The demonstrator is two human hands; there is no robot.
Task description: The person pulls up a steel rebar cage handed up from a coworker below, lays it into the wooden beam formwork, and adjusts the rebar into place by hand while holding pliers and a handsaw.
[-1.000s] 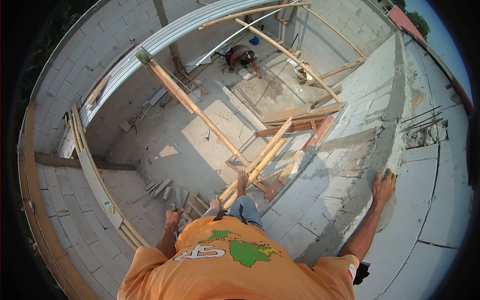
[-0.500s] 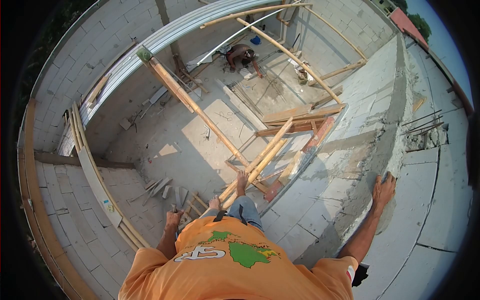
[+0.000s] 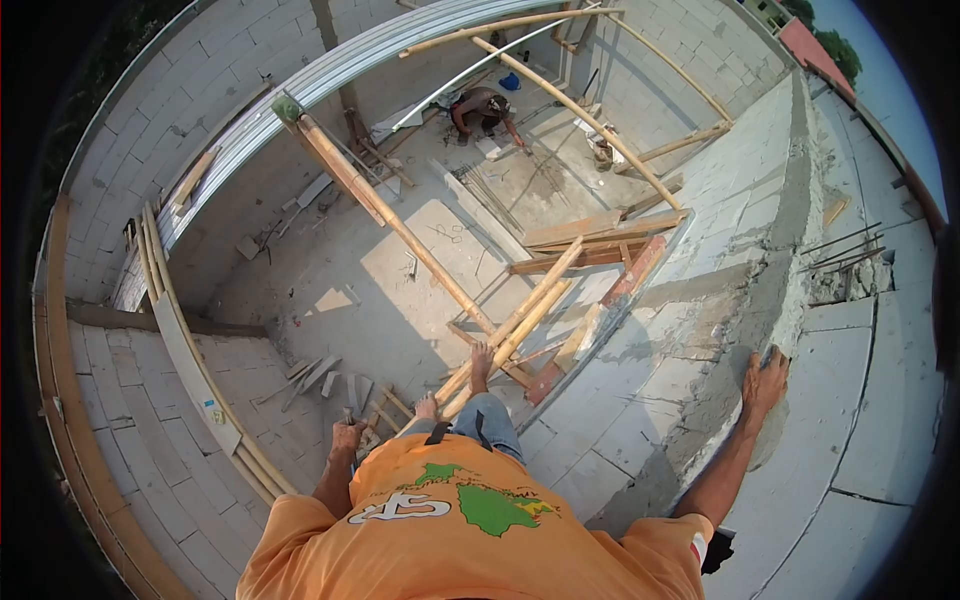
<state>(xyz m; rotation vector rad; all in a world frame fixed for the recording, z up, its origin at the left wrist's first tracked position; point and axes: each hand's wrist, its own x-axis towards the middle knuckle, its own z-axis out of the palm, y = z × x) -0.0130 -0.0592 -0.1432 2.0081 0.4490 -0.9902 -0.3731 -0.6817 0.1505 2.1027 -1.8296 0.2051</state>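
My right hand point(image 3: 765, 382) lies on the mortar-smeared top edge of the block wall point(image 3: 690, 390) at my right, its fingers spread over the edge. At my left side, my left hand point(image 3: 347, 434) is closed, with a small dark bit of something sticking up from it; its kind cannot be made out. My bare feet point(image 3: 481, 362) stand on bamboo poles point(image 3: 530, 318) high above the floor. Below and beyond my left hand lie several grey block pieces point(image 3: 325, 370).
A long bamboo pole point(image 3: 430, 258) crosses the drop. Wooden planks point(image 3: 580, 245) sit by the right wall, and rebar ends point(image 3: 845, 250) jut out beyond it. A co-worker point(image 3: 485, 108) crouches on the concrete floor point(image 3: 340, 260) far below. Metal sheeting point(image 3: 330, 75) spans the far left.
Both of my hands keep their places. The view shifts very slightly, and the co-worker's outstretched arm below moves a little.
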